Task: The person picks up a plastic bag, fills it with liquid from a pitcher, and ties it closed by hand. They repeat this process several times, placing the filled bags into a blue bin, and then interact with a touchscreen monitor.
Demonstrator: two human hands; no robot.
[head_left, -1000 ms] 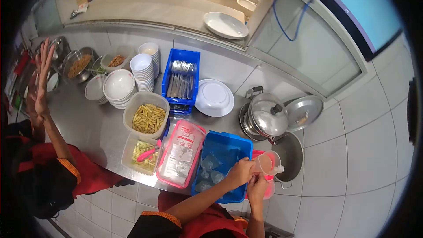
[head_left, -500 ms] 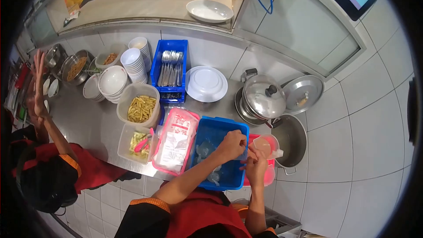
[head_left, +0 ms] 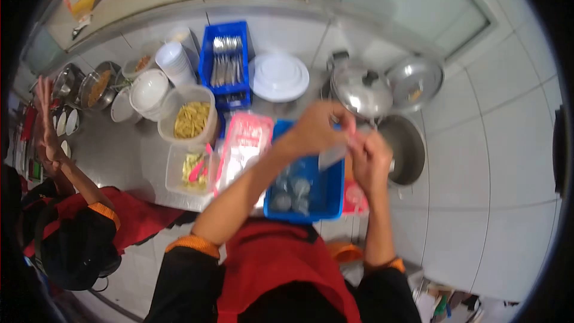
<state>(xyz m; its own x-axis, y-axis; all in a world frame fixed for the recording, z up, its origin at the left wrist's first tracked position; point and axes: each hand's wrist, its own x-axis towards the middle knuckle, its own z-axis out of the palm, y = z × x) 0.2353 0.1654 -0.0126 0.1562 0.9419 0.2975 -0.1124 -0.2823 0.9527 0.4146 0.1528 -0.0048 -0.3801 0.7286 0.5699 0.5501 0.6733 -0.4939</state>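
Note:
My left hand [head_left: 320,130] and my right hand [head_left: 371,157] meet above the right part of a blue bin [head_left: 336,203]. The fingers of both are pinched together at the top of a small clear plastic bag [head_left: 332,157], which hangs below them and is blurred by motion. What is in the bag I cannot make out. Inside the bin lie several filled, knotted clear plastic bags [head_left: 293,194]. Partly hidden behind my right hand is a pink-red container [head_left: 356,196] beside the bin.
Left of the bin are a pink-edged pack [head_left: 242,149] and tubs of yellow strips [head_left: 191,121] and chopped pieces [head_left: 192,170]. Behind stand a cutlery basket [head_left: 226,60], white plates [head_left: 278,78], and a lidded pot [head_left: 362,91]. A co-worker's raised hands [head_left: 48,125] are at left.
The view has shifted, and both my hands have risen in it, closer together above the bin. The small bag now hangs more visibly between them.

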